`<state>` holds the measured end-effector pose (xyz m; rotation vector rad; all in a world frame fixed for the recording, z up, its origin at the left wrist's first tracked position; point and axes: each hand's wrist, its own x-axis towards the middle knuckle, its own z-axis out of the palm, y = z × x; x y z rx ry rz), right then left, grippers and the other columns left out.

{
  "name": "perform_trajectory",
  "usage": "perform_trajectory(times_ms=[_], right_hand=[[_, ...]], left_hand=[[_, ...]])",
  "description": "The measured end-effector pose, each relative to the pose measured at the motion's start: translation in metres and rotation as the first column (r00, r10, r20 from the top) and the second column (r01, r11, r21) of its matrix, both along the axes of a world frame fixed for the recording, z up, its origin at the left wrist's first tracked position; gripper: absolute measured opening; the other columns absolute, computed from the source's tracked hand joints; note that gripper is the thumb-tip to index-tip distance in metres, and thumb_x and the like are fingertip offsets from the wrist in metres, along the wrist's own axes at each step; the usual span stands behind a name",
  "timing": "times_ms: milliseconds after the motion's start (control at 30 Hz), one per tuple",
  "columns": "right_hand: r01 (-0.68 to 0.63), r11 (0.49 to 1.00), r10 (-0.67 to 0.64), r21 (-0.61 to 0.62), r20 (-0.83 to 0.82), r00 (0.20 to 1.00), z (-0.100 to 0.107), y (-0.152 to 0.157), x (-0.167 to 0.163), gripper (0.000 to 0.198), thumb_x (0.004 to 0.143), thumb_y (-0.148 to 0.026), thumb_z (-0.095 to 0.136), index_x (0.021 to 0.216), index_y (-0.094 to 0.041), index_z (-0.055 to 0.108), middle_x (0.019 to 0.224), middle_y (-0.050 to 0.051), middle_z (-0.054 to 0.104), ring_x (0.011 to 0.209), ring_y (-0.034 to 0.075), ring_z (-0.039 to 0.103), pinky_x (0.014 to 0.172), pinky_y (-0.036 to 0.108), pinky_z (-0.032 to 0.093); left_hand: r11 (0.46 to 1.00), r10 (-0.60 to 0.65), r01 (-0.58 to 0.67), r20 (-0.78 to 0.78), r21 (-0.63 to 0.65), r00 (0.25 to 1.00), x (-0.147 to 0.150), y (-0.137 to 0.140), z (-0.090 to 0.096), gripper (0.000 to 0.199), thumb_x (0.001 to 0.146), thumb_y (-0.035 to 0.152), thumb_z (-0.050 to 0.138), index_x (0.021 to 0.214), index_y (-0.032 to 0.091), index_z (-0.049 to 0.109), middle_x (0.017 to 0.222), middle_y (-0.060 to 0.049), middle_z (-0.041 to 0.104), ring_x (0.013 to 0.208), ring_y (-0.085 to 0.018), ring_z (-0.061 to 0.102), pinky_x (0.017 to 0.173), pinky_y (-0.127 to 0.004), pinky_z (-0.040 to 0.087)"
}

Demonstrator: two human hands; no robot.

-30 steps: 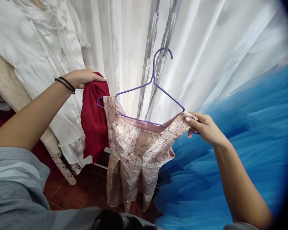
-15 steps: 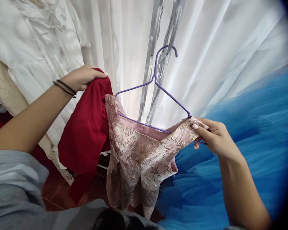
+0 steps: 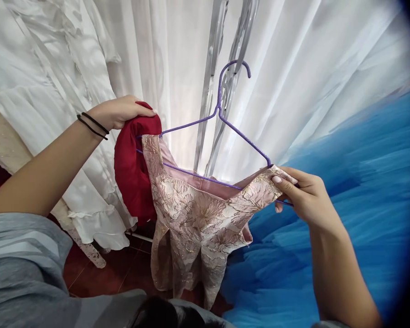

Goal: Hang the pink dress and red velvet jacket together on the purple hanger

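Observation:
A purple hanger (image 3: pixel 193 123) hangs by its hook from a shiny silver strip. On it is a pink and gold brocade dress (image 3: pixel 205 214) with a floral pattern and pink lining. My right hand (image 3: pixel 300 191) pinches the dress's right shoulder strap at that end of the hanger, thumb in front. With my left hand (image 3: pixel 126 111) I grip the upper edge of a red cloth (image 3: pixel 133 168), beside the dress's left strap. The red cloth bunches around the left end of the hanger and hangs down. Part of it is hidden behind the dress.
White garments (image 3: pixel 51 91) hang on the left, next to a beige sparkly one (image 3: pixel 3 132). Blue tulle (image 3: pixel 362 205) fills the right side. A white curtain (image 3: pixel 177 59) and silver strips (image 3: pixel 208 86) are behind. Reddish floor tiles (image 3: pixel 116 273) show below.
The red cloth's lower part has swung up and behind toward the dress, so it hangs shorter and more bunched. My right hand has stayed on the strap.

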<state>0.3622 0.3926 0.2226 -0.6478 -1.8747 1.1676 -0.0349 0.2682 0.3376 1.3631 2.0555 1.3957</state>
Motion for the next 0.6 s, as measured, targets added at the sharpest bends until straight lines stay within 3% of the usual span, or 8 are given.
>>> perform_trajectory(times_ms=[100, 233, 333, 467, 533, 600], right_hand=[[0.009, 1.0, -0.009, -0.002, -0.016, 1.0, 0.002, -0.005, 0.002, 0.037, 0.077, -0.044, 0.078, 0.1, -0.016, 0.074, 0.06, -0.002, 0.055, 0.047, 0.01, 0.052, 0.034, 0.022, 0.049], [-0.008, 1.0, 0.007, -0.004, -0.028, 1.0, 0.002, -0.004, 0.003, 0.035, 0.077, -0.043, 0.078, 0.1, -0.016, 0.074, 0.063, -0.001, 0.057, 0.048, 0.009, 0.052, 0.034, 0.021, 0.049], [-0.027, 1.0, 0.027, -0.004, -0.037, 0.999, 0.001, -0.001, 0.001, 0.034, 0.077, -0.042, 0.078, 0.099, -0.016, 0.075, 0.062, -0.002, 0.056, 0.047, 0.01, 0.053, 0.034, 0.021, 0.05], [-0.024, 1.0, 0.023, -0.017, -0.054, 0.998, -0.002, 0.002, 0.0, 0.035, 0.075, -0.044, 0.08, 0.095, -0.015, 0.074, 0.059, -0.001, 0.056, 0.045, 0.011, 0.053, 0.033, 0.023, 0.049], [-0.012, 1.0, 0.011, -0.021, -0.06, 0.998, -0.002, 0.003, 0.001, 0.036, 0.073, -0.044, 0.081, 0.094, -0.015, 0.074, 0.06, -0.001, 0.057, 0.045, 0.011, 0.054, 0.032, 0.023, 0.048], [-0.006, 1.0, 0.005, -0.012, -0.062, 0.998, -0.003, 0.004, 0.002, 0.036, 0.073, -0.044, 0.081, 0.093, -0.015, 0.074, 0.06, -0.001, 0.057, 0.045, 0.011, 0.053, 0.032, 0.023, 0.048]], left_hand=[[0.997, 0.036, -0.033, 0.049, -0.07, 0.998, 0.001, -0.018, 0.018, 0.04, 0.084, 0.019, 0.07, 0.108, -0.012, 0.061, 0.112, -0.021, 0.068, 0.122, -0.043, 0.057, 0.102, -0.061, 0.043], [0.978, 0.146, -0.144, -0.002, -0.148, 0.989, -0.028, -0.041, 0.029, 0.042, 0.084, 0.022, 0.071, 0.109, -0.009, 0.061, 0.104, -0.011, 0.069, 0.12, -0.046, 0.056, 0.098, -0.068, 0.038], [0.974, 0.193, -0.189, 0.022, -0.129, 0.981, -0.038, -0.039, 0.019, 0.042, 0.081, 0.019, 0.074, 0.108, -0.01, 0.061, 0.105, -0.016, 0.069, 0.119, -0.044, 0.057, 0.099, -0.07, 0.039], [0.988, 0.153, -0.151, 0.058, -0.03, 0.987, -0.036, -0.018, 0.002, 0.051, 0.079, 0.018, 0.076, 0.113, -0.015, 0.056, 0.123, -0.026, 0.063, 0.123, -0.04, 0.055, 0.107, -0.06, 0.039], [0.991, 0.132, -0.131, 0.087, -0.015, 0.987, -0.04, -0.008, -0.001, 0.051, 0.081, 0.019, 0.074, 0.114, -0.015, 0.055, 0.126, -0.025, 0.061, 0.124, -0.037, 0.055, 0.107, -0.054, 0.04], [0.988, 0.152, -0.152, 0.114, -0.013, 0.982, -0.051, -0.001, -0.001, 0.045, 0.082, 0.019, 0.074, 0.109, -0.013, 0.057, 0.116, -0.018, 0.066, 0.12, -0.03, 0.058, 0.107, -0.051, 0.042]])
